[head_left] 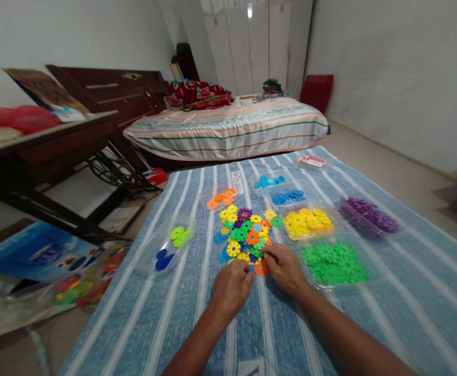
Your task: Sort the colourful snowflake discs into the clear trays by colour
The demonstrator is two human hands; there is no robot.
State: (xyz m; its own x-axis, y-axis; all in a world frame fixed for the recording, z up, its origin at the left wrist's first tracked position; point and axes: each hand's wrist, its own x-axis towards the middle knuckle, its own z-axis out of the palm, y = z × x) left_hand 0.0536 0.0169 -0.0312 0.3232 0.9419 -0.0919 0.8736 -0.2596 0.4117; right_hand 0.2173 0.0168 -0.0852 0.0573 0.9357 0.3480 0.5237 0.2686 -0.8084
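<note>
A mixed pile of plastic snowflake discs [233,248] in yellow, orange, green, purple and blue lies on the striped cloth. At its near edge my left hand [233,286] is closed, fingers curled down; a bit of blue shows by its fingertips, but what it holds is hidden. My right hand [285,267] pinches at the pile's right side, beside an orange disc [261,268]; I cannot make out what is between the fingers. Right of this hand sits a clear tray of green discs [334,262], with yellow discs [308,223] in another tray behind it.
Purple discs [369,215] fill a tray at the right. Farther back are trays with blue discs [289,198], light blue discs [269,180] and orange discs [222,198]. At left, one tray holds lime discs [180,236] and dark blue discs [163,259]. A bed [228,130] stands beyond.
</note>
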